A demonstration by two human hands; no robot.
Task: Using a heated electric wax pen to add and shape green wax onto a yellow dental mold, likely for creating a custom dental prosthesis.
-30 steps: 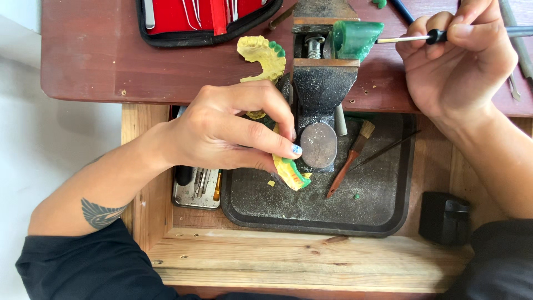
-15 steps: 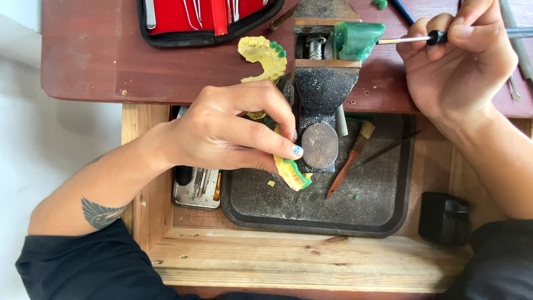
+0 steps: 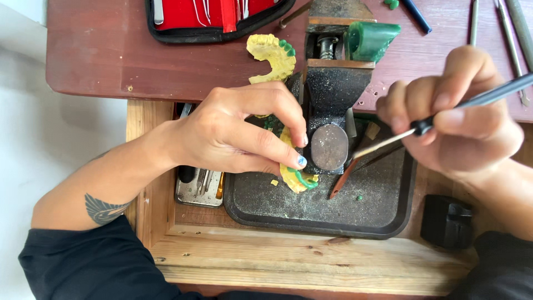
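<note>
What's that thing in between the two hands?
Between the left hand and the right hand, the head view shows a dark metal vise, its round end sitting above the black tray.

Black vise (image 3: 333,105) stands mid-bench and blocks the straight path between left hand (image 3: 233,133) and right hand (image 3: 455,119). Left hand presses the yellow dental cast (image 3: 294,176) against the vise, no gap there. Black tray (image 3: 316,208) has open floor below the vise, with only a wooden-handled tool (image 3: 341,180) lying across it. Red tool case (image 3: 216,16) closes off the back left. Small black box (image 3: 447,222) crowds the lower right. Second yellow cast (image 3: 272,55) sits just beside the vise.
</note>
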